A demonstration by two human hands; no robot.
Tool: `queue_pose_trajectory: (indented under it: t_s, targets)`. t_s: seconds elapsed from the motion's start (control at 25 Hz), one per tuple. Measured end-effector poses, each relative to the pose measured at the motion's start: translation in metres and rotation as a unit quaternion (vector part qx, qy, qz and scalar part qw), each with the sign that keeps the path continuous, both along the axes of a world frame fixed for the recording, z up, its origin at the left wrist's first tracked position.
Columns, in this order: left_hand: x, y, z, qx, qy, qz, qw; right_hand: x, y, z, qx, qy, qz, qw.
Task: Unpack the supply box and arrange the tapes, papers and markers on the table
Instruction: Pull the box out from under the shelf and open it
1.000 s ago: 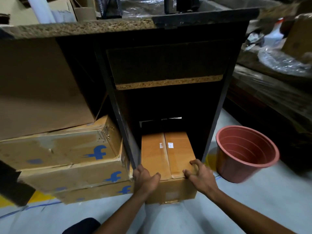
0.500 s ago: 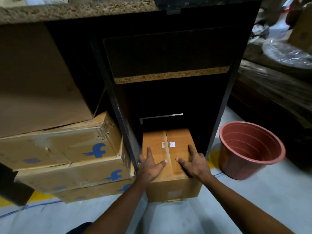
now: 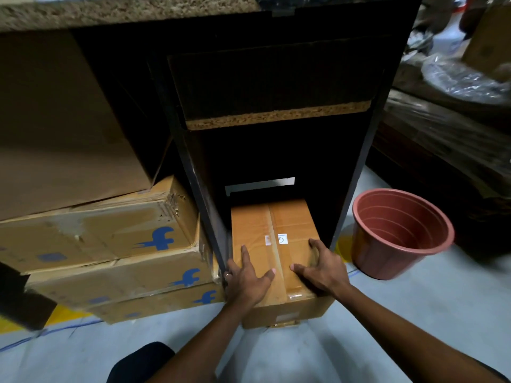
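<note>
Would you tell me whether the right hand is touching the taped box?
Touching: the head view shows the right hand spread flat on the taped box, fingers against its top.

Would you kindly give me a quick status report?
Left hand and right hand flat on sealed box. Box sits under table. Bucket beside it, apart.

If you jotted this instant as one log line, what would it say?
stage: fetching box | left hand: flat on sealed cardboard box | right hand: spread on top | box: on floor under table, unopened

left hand point(image 3: 247, 279) flat, right hand point(image 3: 322, 269) spread, arms extended
</note>
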State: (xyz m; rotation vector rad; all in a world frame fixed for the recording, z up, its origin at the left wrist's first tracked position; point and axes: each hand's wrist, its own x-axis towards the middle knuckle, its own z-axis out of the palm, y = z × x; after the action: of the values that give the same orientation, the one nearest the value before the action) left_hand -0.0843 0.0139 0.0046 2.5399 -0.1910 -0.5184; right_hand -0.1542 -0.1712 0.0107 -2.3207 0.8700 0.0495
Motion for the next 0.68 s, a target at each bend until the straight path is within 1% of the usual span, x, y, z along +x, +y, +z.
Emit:
queue_pose_trajectory:
  t_s: [0.08, 0.2, 0.32, 0.44, 0.56, 0.68]
  targets:
    - [-0.005, 0.000, -0.002, -0.002, 0.009, 0.002, 1.000, -0.002, -0.001, 0.001, 0.010, 0.022, 0.010, 1.000]
    - [-0.005, -0.006, 0.008, 0.018, 0.017, -0.001, 1.000, 0.005, 0.001, 0.004, 0.032, 0.046, 0.009, 0.998]
    - [-0.001, -0.016, 0.024, 0.039, 0.025, 0.010, 0.999, 0.013, 0.003, 0.006, 0.024, 0.050, 0.004, 0.998]
    - [0.002, -0.022, 0.028, 0.039, 0.025, 0.018, 0.999, 0.019, 0.006, 0.003, 0.020, 0.056, -0.011, 0.998]
    - [0.015, -0.020, 0.025, -0.007, 0.019, 0.020, 1.000, 0.029, 0.006, -0.001, 0.010, 0.018, -0.027, 0.999]
    - [0.031, -0.014, 0.017, -0.065, 0.020, 0.020, 0.998, 0.036, -0.002, 0.002, 0.039, -0.015, -0.019, 0.999]
